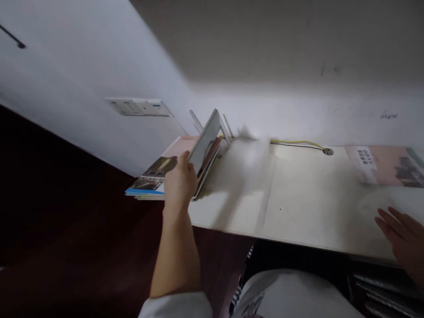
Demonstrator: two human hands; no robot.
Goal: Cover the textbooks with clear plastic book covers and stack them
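Note:
My left hand (pixel 180 183) is closed on the near edge of a white Wi-Fi router (pixel 206 140), with several thin antennas showing behind it. The router is tilted up on its side over a stack of books and magazines (pixel 154 170) at the left end of the desk. Where the router meets the stack, my hand and the router hide part of the view. Far to the right, my right hand (pixel 402 234) hovers over or rests on the desktop with its fingers stretched out, holding nothing. Beyond it lies a pink-covered book (pixel 391 165), partly cut off by the frame.
A yellow cable (pixel 298 141) and a dark one run along the back of the white desk (pixel 298 194) into a round cable hole (pixel 327 151). A socket panel (pixel 141 107) sits on the left wall. Dark floor (pixel 82 247) drops away at the left.

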